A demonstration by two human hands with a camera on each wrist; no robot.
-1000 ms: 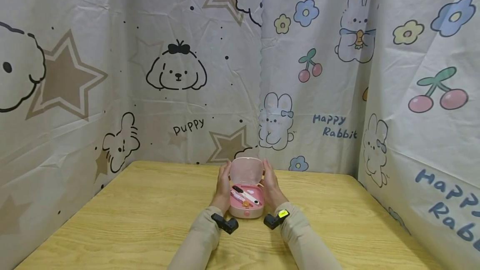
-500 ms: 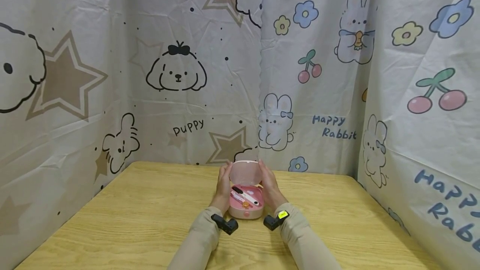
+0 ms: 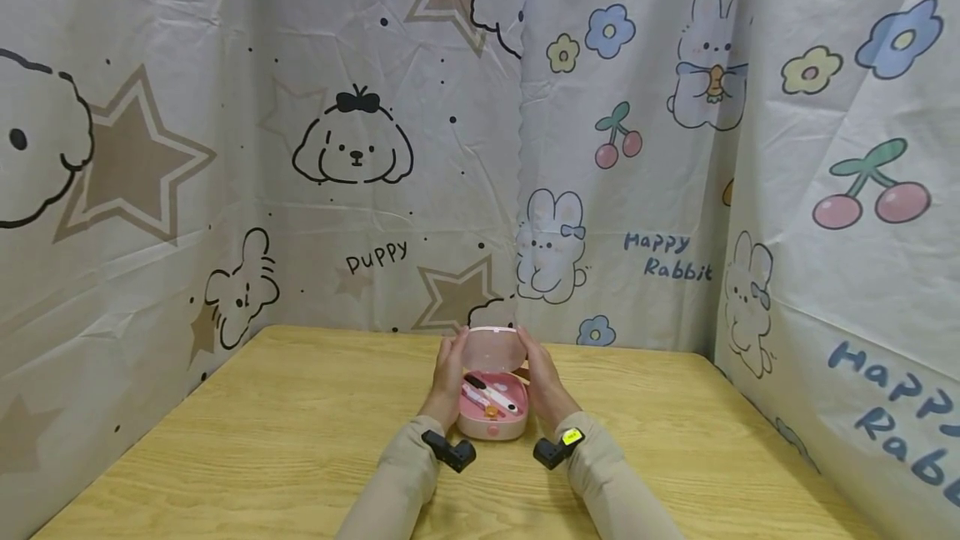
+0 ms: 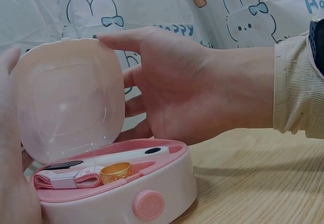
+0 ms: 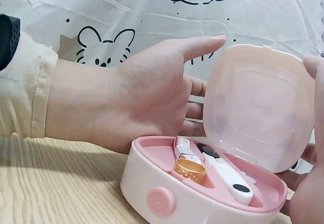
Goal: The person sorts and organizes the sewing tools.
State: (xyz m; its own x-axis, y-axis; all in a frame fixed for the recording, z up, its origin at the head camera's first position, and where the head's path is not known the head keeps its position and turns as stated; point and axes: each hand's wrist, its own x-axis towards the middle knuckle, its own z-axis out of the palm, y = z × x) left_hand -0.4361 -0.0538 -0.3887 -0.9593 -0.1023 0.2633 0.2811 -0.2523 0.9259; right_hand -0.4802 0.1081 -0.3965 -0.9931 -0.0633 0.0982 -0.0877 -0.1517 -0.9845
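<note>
A white-and-pink sewing box (image 3: 492,427) stands on the table, its translucent pink lid (image 3: 493,350) raised and leaning toward me. My left hand (image 3: 447,375) holds the lid's left edge, fingers reaching behind it; its thumb (image 5: 205,46) lies close to the upper corner. On the other side my right hand (image 3: 546,379) grips the lid's right edge, thumb on the upper corner, fingers partly hidden behind. Inside the tray lie a folded tape measure (image 4: 76,178), a gold ring-shaped thimble (image 5: 190,169) and a slim white tool (image 5: 228,177) with a black end.
The wooden table (image 3: 300,407) extends around the box. Printed curtains (image 3: 390,215) hang behind it and along both sides. A small black wrist camera (image 3: 450,450) is strapped at the left cuff, another black camera (image 3: 557,448) at the right.
The lid has tilted further forward and down over the tray, both hands following it. My right wrist has shifted slightly right. The box base stays in place.
</note>
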